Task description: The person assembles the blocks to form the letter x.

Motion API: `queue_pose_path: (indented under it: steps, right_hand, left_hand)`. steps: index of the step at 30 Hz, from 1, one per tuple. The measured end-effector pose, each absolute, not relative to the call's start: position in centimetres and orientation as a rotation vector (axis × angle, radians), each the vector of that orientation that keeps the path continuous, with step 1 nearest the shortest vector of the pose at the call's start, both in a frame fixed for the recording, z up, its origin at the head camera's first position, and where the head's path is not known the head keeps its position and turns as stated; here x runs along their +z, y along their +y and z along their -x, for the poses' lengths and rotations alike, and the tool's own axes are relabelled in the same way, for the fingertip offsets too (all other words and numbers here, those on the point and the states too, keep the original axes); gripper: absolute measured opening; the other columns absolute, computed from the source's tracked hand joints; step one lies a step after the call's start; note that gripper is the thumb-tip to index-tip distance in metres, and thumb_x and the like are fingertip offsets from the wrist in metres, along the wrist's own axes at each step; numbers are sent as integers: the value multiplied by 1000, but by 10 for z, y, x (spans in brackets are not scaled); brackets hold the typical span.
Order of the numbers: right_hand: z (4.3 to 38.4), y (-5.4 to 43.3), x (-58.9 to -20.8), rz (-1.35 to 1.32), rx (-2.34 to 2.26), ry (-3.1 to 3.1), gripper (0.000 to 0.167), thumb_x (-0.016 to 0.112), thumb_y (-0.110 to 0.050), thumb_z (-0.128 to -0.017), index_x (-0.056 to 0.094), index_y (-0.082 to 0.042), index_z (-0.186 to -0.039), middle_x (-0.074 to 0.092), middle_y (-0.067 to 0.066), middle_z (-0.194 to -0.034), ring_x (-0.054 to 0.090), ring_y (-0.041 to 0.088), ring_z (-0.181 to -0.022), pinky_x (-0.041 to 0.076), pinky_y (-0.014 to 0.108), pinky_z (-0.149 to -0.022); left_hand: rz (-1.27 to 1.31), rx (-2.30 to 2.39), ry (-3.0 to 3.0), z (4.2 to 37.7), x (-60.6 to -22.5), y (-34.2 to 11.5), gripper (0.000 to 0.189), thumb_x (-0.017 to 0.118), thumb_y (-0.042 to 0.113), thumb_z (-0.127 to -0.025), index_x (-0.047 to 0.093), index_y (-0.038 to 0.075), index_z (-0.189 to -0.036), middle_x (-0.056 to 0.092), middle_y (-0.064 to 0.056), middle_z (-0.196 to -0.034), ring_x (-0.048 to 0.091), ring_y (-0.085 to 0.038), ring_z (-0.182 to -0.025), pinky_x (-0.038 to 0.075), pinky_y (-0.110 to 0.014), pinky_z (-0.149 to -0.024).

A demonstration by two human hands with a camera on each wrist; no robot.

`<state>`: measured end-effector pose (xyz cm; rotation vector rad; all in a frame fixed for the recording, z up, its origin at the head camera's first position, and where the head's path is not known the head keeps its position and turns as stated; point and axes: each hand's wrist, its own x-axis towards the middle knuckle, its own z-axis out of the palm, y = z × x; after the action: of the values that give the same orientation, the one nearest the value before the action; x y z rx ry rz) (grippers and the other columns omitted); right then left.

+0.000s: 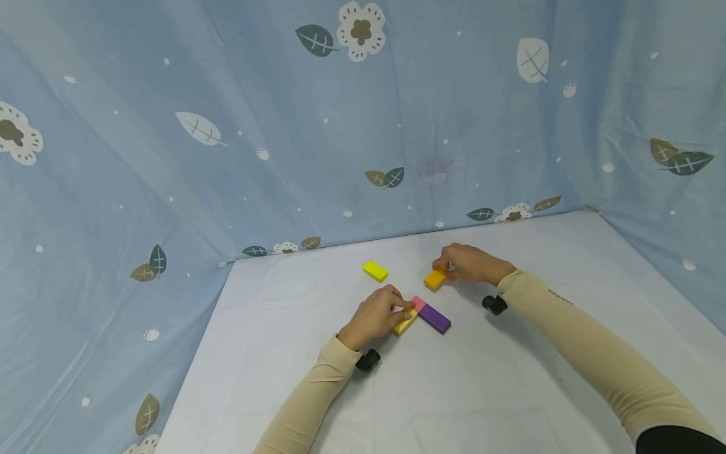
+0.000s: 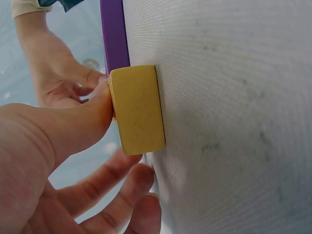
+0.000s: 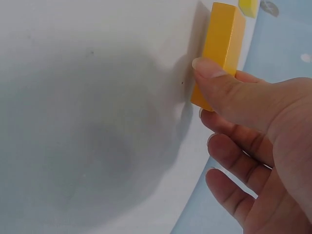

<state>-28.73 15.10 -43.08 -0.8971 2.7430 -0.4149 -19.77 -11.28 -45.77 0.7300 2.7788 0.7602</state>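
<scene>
My left hand [image 1: 377,317] holds a pale yellow block [image 1: 405,323] on the white tabletop. In the left wrist view the thumb lies against the top edge of that yellow block [image 2: 138,109], with other fingers curled past its side. A small pink block [image 1: 418,303] shows by the index fingertip, partly hidden. Touching the pink one is a purple block [image 1: 435,319]. Farther back on the right, my right hand [image 1: 469,262] pinches an orange block [image 1: 435,278] by one end between thumb and fingers. The right wrist view shows this orange block [image 3: 220,53] with the thumb across its side.
A bright yellow block [image 1: 375,271] lies alone behind the left hand. The white tabletop [image 1: 454,391] is bounded at the back by a blue patterned curtain [image 1: 295,157]. Each wrist wears a small black camera, such as the right one [image 1: 495,305].
</scene>
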Motion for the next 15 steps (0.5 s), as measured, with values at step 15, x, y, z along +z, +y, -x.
queue_pose_path:
  steps: [15]
  right_hand:
    - [285,148,-436,898,-390,2734,36,82,-14,-89,76,-12,-124,72,4,-113,61,20,-102,54,45,-102]
  left_hand:
    - [-725,759,2778,197,-459,-113,28,74,26,-96,77,22,-124,68,-2,-109,52,-10,-84,42,-20,-63]
